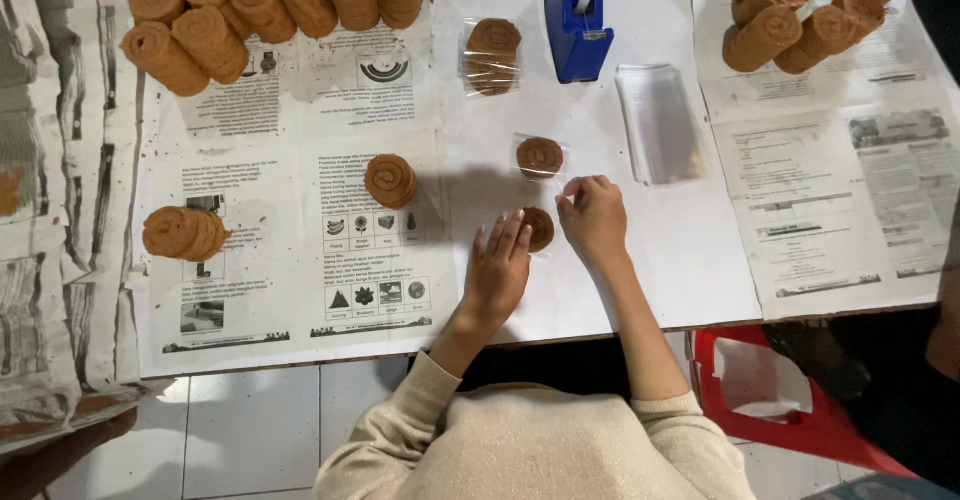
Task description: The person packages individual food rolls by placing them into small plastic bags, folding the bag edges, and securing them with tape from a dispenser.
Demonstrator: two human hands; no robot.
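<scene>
Pressing a clear-wrapped brown spiral biscuit (pixel 538 228), both hands' fingers (pixel 508 240) touch it.

Matt printed newspaper sheets (pixel 300 250) cover the smooth white desk (pixel 690 250), the rolled brown snacks (pixel 389 180) look rough and crumbly, their wrappers (pixel 660 125) glossy clear plastic, the tape dispenser (pixel 575 25) shiny blue plastic.

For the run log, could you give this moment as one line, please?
left hand: on roll slice | right hand: pinching its clear wrap
</scene>
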